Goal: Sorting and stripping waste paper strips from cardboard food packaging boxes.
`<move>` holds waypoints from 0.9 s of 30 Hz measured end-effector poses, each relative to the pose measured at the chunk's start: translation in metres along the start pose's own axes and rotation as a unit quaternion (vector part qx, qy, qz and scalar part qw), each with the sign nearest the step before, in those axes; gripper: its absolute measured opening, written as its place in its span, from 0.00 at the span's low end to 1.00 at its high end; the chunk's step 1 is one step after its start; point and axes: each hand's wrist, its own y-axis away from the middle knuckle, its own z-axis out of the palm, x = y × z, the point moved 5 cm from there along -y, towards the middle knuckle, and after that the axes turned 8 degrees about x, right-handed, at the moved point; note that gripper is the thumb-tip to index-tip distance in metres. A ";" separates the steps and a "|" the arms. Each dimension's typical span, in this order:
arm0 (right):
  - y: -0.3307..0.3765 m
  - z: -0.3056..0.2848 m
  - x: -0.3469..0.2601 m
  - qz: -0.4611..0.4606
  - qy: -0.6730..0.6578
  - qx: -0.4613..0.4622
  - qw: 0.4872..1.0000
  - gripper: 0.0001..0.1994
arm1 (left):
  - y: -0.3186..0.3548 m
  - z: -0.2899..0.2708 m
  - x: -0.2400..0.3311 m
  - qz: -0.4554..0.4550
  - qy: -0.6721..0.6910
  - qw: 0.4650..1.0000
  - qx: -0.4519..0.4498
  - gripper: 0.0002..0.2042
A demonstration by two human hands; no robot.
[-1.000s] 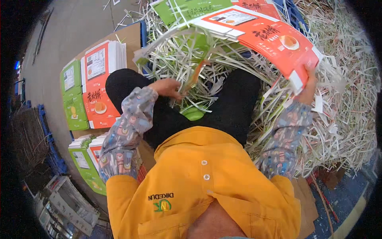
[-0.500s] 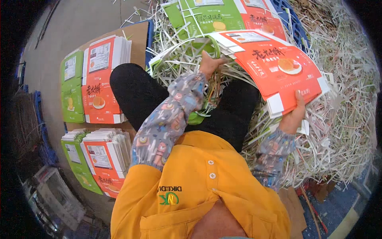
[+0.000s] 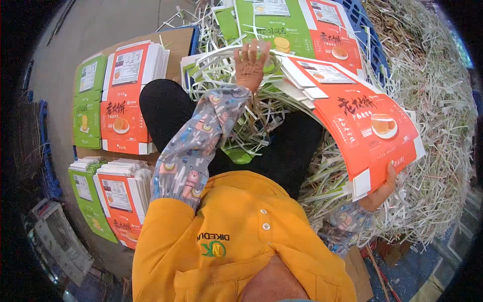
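Observation:
A stack of red-orange printed carton sheets (image 3: 352, 116) with white edge flaps slants across the right of my lap. My right hand (image 3: 381, 194) grips its lower edge, thumb on top and the other fingers underneath. My left hand (image 3: 250, 65) is raised beyond my knees, back toward me, its fingers stretched out over white and green paper trim strips (image 3: 216, 60) beside the stack's far left end. Nothing shows in its grasp, though its palm is hidden. Loose strips also hang between my black-clad legs.
Green and orange carton stacks (image 3: 128, 121) stand on cardboard at the left, with another pair of stacks (image 3: 121, 199) nearer me. Ahead, more green and orange sheets (image 3: 276, 25) lie by a blue plastic crate (image 3: 370, 40). A large heap of shredded paper strips (image 3: 427, 126) fills the right.
My left hand has moved up and left, its fingers now stretched out. The carton sheets and my right hand have shifted a little right and toward me.

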 end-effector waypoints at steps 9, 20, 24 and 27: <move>0.047 -0.009 -0.051 -0.046 0.025 0.044 0.998 0.27 | -0.017 0.030 -0.049 0.065 0.038 0.982 -0.174 0.06; 0.011 -0.025 0.011 -0.052 0.007 0.001 0.999 0.26 | -0.100 -0.178 -0.141 0.079 -0.102 0.974 -0.184 0.35; -0.011 0.016 0.066 -0.031 -0.002 -0.100 0.994 0.25 | -0.259 -0.108 -0.185 0.251 0.299 0.903 -0.177 0.58; -0.058 0.000 0.139 -0.028 0.065 -0.038 0.997 0.21 | -0.176 -0.052 -0.174 0.300 0.211 0.921 -0.132 0.36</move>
